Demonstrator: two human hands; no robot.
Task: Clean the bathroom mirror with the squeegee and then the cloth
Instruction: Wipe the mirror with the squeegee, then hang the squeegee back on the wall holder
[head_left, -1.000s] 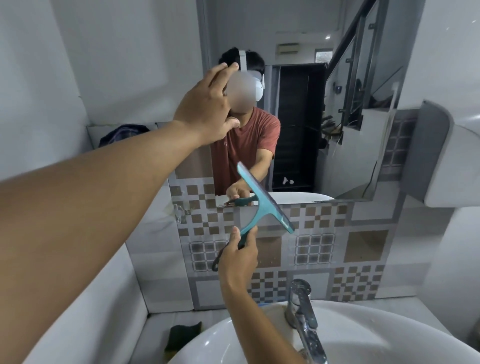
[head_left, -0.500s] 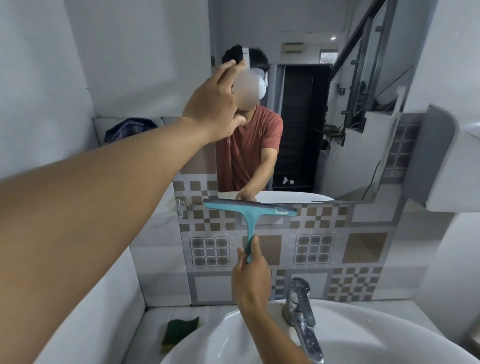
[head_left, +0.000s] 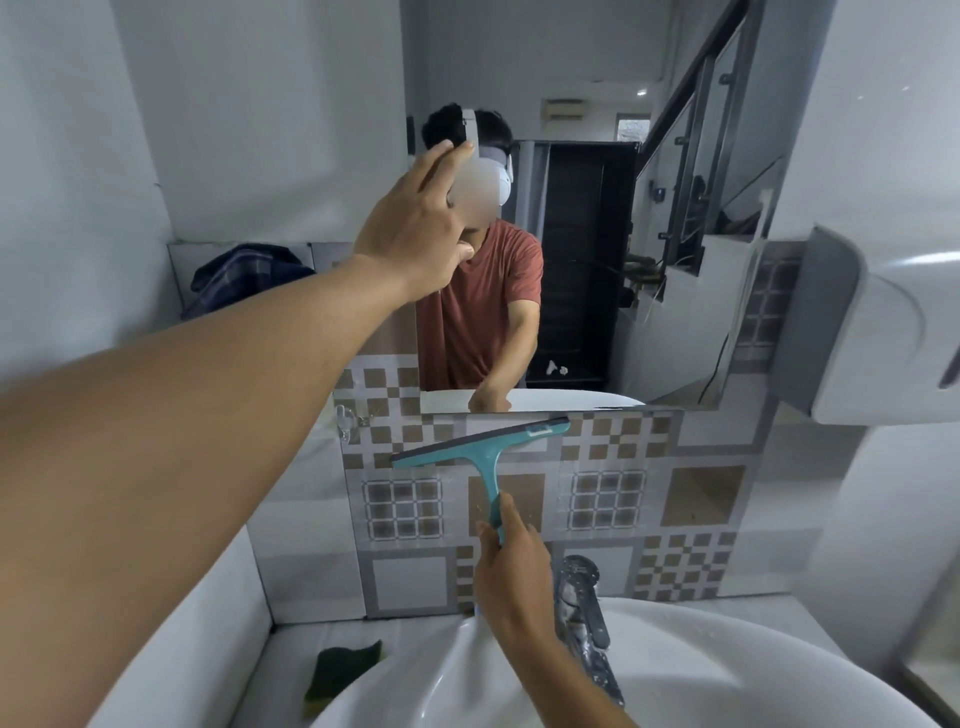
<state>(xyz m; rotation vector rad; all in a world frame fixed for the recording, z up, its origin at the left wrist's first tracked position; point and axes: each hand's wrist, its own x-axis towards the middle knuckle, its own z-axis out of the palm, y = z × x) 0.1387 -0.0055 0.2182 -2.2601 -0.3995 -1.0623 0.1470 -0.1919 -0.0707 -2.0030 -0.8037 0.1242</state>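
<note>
Squeegee (head_left: 480, 447): teal, T-shaped, off the glass, sitting just under the bottom edge of the mirror (head_left: 597, 260) over the patterned tile wall (head_left: 701, 493). The blade is tilted. Its right end is high and almost at the mirror's lower edge, and its left end is lower, out over the tiles. The handle runs straight down into the right hand (head_left: 511, 566), which is curled round the handle's lower end with the thumb laid up along it. That hand is above the back rim of the sink (head_left: 727, 675), just left of the chrome faucet (head_left: 582, 597). The left hand (head_left: 415, 234) is up high at the mirror's left edge with the arm stretched out, fingers straight and together, holding nothing. Can't tell if the palm actually touches the glass. The hands are well apart, left high and right low. The mirror reflects a person in a red shirt, plus a staircase and a dark door behind. A dark green pad (head_left: 345, 667) lies flat on the white counter (head_left: 218, 649) at the sink's left edge, near the counter's back-left corner. Cloth or sponge, can't tell. A small metal hook (head_left: 345, 415) sits on the tiles left of the blade. Blue checked fabric (head_left: 249, 275) is bunched on the ledge left of the mirror. A white and grey wall box (head_left: 883, 338) is at the mirror's right edge.
</note>
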